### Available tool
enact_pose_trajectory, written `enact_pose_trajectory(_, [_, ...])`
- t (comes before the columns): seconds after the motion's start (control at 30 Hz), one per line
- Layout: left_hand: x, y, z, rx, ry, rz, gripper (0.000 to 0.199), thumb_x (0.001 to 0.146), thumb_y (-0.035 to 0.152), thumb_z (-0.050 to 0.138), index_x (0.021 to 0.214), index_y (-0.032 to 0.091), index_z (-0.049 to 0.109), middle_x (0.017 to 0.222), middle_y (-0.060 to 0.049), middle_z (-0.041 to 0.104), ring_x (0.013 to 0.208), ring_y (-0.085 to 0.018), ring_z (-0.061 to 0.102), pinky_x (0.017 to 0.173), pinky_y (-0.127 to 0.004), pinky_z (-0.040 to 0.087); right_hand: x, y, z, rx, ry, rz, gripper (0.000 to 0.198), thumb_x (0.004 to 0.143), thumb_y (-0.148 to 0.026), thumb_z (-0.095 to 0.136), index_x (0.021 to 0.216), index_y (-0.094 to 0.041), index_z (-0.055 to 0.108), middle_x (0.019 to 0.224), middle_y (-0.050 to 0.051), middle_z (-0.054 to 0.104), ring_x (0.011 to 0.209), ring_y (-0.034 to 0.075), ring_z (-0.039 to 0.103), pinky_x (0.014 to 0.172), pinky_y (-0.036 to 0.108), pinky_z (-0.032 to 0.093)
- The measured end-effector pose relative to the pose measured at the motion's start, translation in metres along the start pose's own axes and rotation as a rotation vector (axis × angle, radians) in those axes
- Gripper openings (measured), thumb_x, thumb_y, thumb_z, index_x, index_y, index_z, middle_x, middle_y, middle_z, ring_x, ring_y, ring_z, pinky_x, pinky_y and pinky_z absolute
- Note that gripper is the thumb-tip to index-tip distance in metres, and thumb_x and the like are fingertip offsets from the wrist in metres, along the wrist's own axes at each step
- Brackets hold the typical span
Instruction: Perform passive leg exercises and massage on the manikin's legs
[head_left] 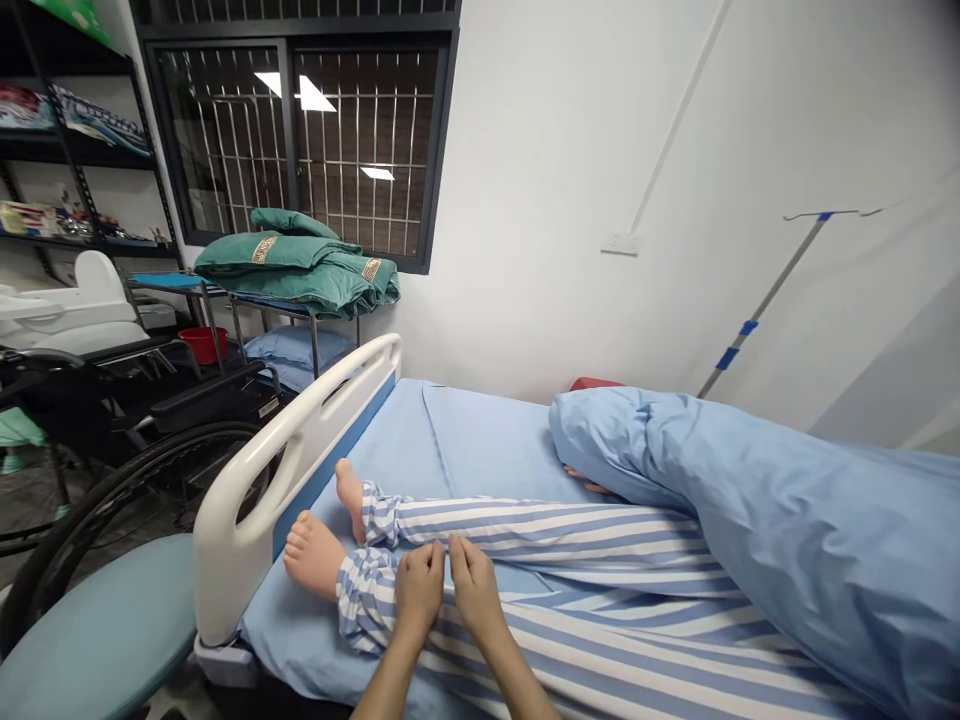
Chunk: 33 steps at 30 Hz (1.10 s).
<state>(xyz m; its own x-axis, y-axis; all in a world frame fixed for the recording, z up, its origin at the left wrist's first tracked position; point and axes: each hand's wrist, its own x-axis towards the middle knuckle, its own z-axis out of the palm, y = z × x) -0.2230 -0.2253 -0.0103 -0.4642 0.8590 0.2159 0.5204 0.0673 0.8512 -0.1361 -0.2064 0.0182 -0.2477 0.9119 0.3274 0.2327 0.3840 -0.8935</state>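
Observation:
My left hand [419,592] and my right hand [475,592] are both closed into loose fists, side by side with a small gap between them. Nothing sticks out of either one. They are over the near leg of a pair of blue-and-white striped trousers [600,640], close to its ankle end; whether they touch the cloth I cannot tell. The trousers are on the legs of a figure, perhaps a care manikin, lying on the bed. Its near bare foot [315,556] and far bare foot [349,498] point toward the footboard. A light blue quilt [757,480] covers its upper part.
A white footboard [225,500] closes the bed's left end, beyond the blue sheet [487,430]. Left of it stand a wheelchair [142,430] and a rounded teal surface [105,630]. Folded green quilts [300,265] lie under the window. An IV pole [772,290] rises behind the bed.

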Motion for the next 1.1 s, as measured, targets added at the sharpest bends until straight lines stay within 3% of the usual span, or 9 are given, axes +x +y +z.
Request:
enact_pose_trajectory(0.13, [-0.004, 0.002, 0.0, 0.052, 0.02, 0.022, 0.043, 0.084, 0.038, 0.033, 0.05, 0.018, 0.048, 0.05, -0.001, 0.054, 0.051, -0.011, 0.041, 0.055, -0.025, 0.024, -0.005, -0.001, -0.014, -0.062, 0.009, -0.031, 0.041, 0.089, -0.044, 0.034, 0.057, -0.019, 0.04, 0.05, -0.004, 0.04, 0.049, 0.01, 0.036, 0.05, 0.024, 0.026])
enact_pose_trajectory(0.43, [-0.008, 0.0, -0.002, 0.099, -0.016, 0.04, 0.038, 0.082, 0.035, 0.036, 0.05, 0.018, 0.045, 0.049, 0.0, 0.05, 0.051, -0.011, 0.041, 0.055, -0.024, 0.024, -0.022, 0.026, 0.003, -0.199, 0.08, -0.004, 0.039, 0.089, -0.042, 0.035, 0.062, -0.019, 0.051, 0.054, 0.002, 0.053, 0.051, 0.014, 0.046, 0.053, 0.026, 0.025])
enact_pose_trajectory(0.6, [0.0, 0.016, 0.001, 0.044, -0.038, 0.008, 0.035, 0.079, 0.034, 0.039, 0.048, 0.018, 0.042, 0.048, 0.002, 0.045, 0.052, -0.01, 0.04, 0.055, -0.024, 0.025, -0.018, 0.027, -0.002, -0.089, 0.109, 0.033, 0.042, 0.088, -0.044, 0.034, 0.062, -0.018, 0.051, 0.056, 0.002, 0.053, 0.054, 0.014, 0.046, 0.053, 0.024, 0.029])
enact_pose_trajectory(0.77, [0.005, 0.045, 0.018, -0.23, -0.036, -0.035, 0.038, 0.078, 0.042, 0.037, 0.048, 0.02, 0.031, 0.045, 0.004, 0.034, 0.049, -0.009, 0.033, 0.05, -0.022, 0.026, -0.014, 0.03, -0.008, 0.131, 0.14, 0.081, 0.046, 0.086, -0.05, 0.033, 0.063, -0.016, 0.052, 0.059, 0.002, 0.054, 0.057, 0.014, 0.046, 0.054, 0.024, 0.035])
enact_pose_trajectory(0.93, [-0.007, 0.036, 0.033, -0.204, -0.001, -0.05, 0.036, 0.079, 0.041, 0.035, 0.051, 0.019, 0.041, 0.05, 0.0, 0.048, 0.051, -0.011, 0.041, 0.053, -0.023, 0.03, -0.014, 0.028, -0.01, 0.195, 0.165, 0.109, 0.041, 0.086, -0.048, 0.036, 0.066, -0.016, 0.052, 0.063, 0.003, 0.056, 0.061, 0.014, 0.048, 0.058, 0.024, 0.039])
enact_pose_trajectory(1.1, [-0.01, 0.025, 0.033, -0.132, -0.033, -0.016, 0.037, 0.082, 0.038, 0.032, 0.054, 0.019, 0.046, 0.055, -0.003, 0.056, 0.054, -0.013, 0.047, 0.057, -0.023, 0.033, -0.014, 0.027, -0.01, 0.19, 0.171, 0.098, 0.039, 0.084, -0.047, 0.039, 0.063, -0.016, 0.051, 0.059, 0.002, 0.054, 0.059, 0.014, 0.047, 0.055, 0.024, 0.039])
